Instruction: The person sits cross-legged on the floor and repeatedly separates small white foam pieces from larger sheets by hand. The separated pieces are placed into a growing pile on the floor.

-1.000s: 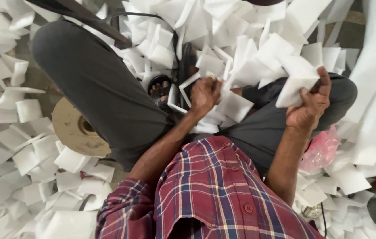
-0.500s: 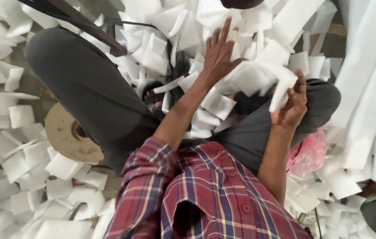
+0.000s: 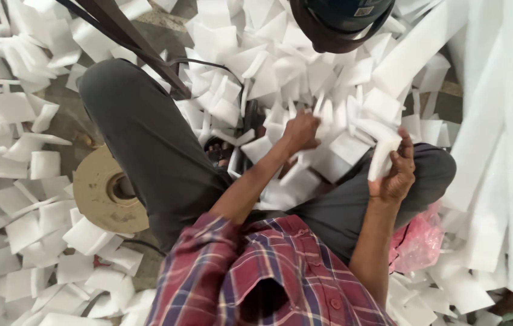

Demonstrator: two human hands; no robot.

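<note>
I sit cross-legged on the floor amid a heap of white foam pieces (image 3: 250, 66). My left hand (image 3: 300, 131) reaches forward into the heap above my lap, its fingers curled around a small foam piece. Over my right knee, my right hand (image 3: 396, 174) grips a stack of white foam pieces (image 3: 382, 156), held upright. More loose pieces lie in my lap between the two hands.
A brown cardboard roll (image 3: 108, 190) lies flat by my left thigh. Dark straps (image 3: 124, 36) run across the upper left. A pink plastic bag (image 3: 416, 241) sits by my right hip. Long foam strips (image 3: 492, 151) hang at right. A dark cap (image 3: 341, 21) shows at top.
My left hand stretched out with open fingers into the heap, then drew back a little and closed on a piece. My right hand kept its stack and shifted slightly.
</note>
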